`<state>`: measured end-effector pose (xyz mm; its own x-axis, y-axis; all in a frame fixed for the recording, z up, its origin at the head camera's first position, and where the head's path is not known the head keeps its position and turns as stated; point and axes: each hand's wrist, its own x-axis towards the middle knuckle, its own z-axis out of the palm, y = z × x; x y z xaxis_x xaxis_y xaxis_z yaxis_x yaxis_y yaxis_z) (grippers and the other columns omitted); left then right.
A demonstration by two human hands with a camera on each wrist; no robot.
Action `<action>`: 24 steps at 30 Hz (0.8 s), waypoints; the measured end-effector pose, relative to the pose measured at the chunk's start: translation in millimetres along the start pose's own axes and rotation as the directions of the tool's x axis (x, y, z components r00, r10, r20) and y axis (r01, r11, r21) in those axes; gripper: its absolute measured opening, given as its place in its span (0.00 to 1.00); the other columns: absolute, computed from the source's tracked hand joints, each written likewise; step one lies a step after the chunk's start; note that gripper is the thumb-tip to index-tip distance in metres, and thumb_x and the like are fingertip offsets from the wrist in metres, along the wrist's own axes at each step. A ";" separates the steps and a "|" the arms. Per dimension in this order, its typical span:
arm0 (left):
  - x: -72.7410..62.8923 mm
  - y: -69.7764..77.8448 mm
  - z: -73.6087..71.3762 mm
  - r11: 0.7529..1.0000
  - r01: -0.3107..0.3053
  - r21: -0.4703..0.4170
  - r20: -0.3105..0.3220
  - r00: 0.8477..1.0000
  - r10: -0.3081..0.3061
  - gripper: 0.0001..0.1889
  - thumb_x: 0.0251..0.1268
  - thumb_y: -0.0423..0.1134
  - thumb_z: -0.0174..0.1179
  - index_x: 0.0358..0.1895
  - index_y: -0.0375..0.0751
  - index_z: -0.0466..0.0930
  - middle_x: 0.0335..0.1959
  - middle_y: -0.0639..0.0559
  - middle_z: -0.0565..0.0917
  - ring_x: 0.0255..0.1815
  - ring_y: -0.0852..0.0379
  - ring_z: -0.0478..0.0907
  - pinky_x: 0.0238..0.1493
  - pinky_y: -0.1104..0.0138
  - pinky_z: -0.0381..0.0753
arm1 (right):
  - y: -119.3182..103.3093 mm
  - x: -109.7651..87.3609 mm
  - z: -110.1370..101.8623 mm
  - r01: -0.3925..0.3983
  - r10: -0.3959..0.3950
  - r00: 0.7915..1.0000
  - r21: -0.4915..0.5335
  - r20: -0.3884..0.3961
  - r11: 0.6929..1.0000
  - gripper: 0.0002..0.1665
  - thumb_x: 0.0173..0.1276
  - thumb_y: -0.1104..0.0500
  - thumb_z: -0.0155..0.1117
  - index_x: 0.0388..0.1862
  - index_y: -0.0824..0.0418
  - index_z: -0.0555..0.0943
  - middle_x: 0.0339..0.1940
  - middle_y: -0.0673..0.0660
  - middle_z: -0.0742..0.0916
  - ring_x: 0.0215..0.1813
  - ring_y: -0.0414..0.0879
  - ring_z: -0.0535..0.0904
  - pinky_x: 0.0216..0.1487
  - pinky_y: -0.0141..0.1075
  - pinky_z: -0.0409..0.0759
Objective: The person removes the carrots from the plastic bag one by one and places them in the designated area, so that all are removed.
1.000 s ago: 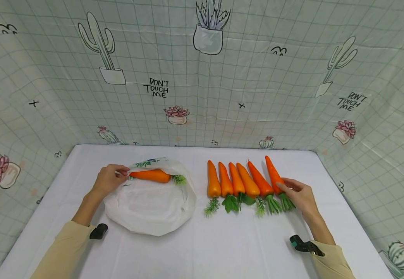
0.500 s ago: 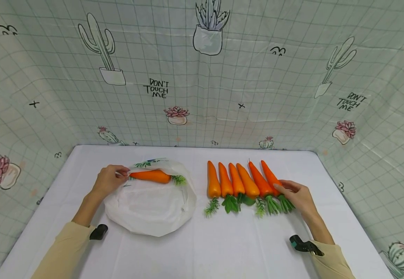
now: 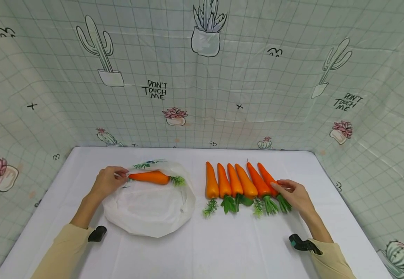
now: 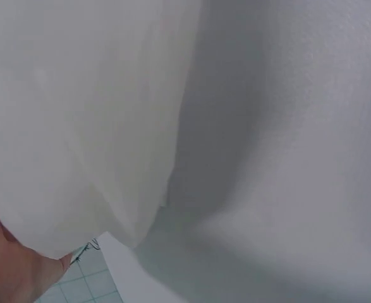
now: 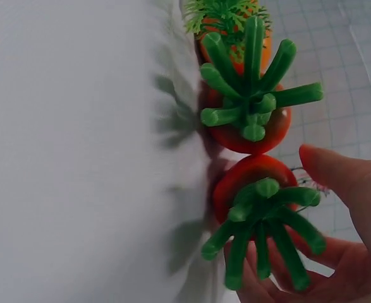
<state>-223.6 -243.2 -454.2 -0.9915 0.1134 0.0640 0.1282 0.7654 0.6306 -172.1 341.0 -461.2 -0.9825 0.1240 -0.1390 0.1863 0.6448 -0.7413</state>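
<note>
A white plastic bag [image 3: 149, 219] lies on the left with its mouth spread open. At its upper left rim, my left hand [image 3: 105, 182] pinches the edge. One orange carrot [image 3: 153, 178] with feathery green leaves lies at the far side of the bag's mouth. Farther right, my right hand [image 3: 296, 195] holds the rightmost carrot [image 3: 266, 173] near its thick end, thumb and fingers on either side. That carrot's green stalks [image 5: 267, 233] face the right wrist camera, and its thick end sits against the neighbouring carrot [image 5: 277, 136]. White plastic [image 4: 78, 113] fills much of the left wrist view.
Several more carrots [image 3: 212, 180] lie side by side, tips away from me and leaves toward me. All rest on a white-covered table [image 3: 222, 248]. A cactus-print grid curtain [image 3: 202, 89] stands behind the table and along its sides.
My right hand has shifted slightly left. The rightmost carrot's tip has swung left and toward me, bringing it closer to the carrot beside it. My left hand stays at the bag's rim.
</note>
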 end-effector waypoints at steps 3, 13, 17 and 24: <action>2.0 3.4 -0.1 1.000 -0.006 -0.007 -0.013 1.000 0.006 0.14 0.68 0.30 0.65 0.51 0.22 0.83 0.39 0.33 0.86 0.40 0.38 0.84 0.43 0.49 0.86 | -5.9 -1.2 -1.6 0.033 -0.034 0.999 -0.029 -0.021 0.999 0.41 0.76 0.38 0.60 0.70 0.71 0.74 0.66 0.73 0.79 0.66 0.68 0.76 0.64 0.57 0.77; 9.6 19.1 -3.3 0.997 -0.071 -0.023 -0.055 0.996 0.069 0.14 0.69 0.32 0.65 0.52 0.24 0.82 0.41 0.34 0.85 0.43 0.38 0.82 0.44 0.49 0.85 | -31.0 -5.5 -0.7 0.157 -0.164 0.980 -0.069 -0.109 0.985 0.30 0.77 0.49 0.63 0.66 0.71 0.77 0.59 0.72 0.83 0.61 0.66 0.80 0.62 0.46 0.80; 12.5 22.9 -4.3 0.993 -0.111 -0.041 -0.045 0.993 0.109 0.14 0.68 0.30 0.66 0.53 0.24 0.81 0.41 0.33 0.84 0.42 0.38 0.82 0.43 0.49 0.85 | -41.5 -6.6 4.0 0.211 -0.213 0.970 -0.027 -0.120 0.977 0.27 0.76 0.52 0.65 0.63 0.71 0.79 0.57 0.71 0.85 0.59 0.64 0.81 0.55 0.22 0.77; 21.1 26.2 -4.9 0.986 -0.159 -0.044 -0.014 0.987 0.158 0.17 0.66 0.26 0.66 0.56 0.22 0.79 0.43 0.32 0.82 0.42 0.38 0.81 0.42 0.51 0.85 | -59.7 -3.8 16.5 0.266 -0.261 0.960 0.031 -0.100 0.964 0.24 0.75 0.57 0.66 0.63 0.72 0.79 0.57 0.70 0.85 0.59 0.62 0.81 0.57 0.23 0.77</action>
<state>-241.3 -223.9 -432.5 -0.9589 0.2244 0.1737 0.2829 0.7093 0.6456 -179.5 289.6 -427.2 -0.9917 0.0255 0.1257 -0.0815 0.6310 -0.7715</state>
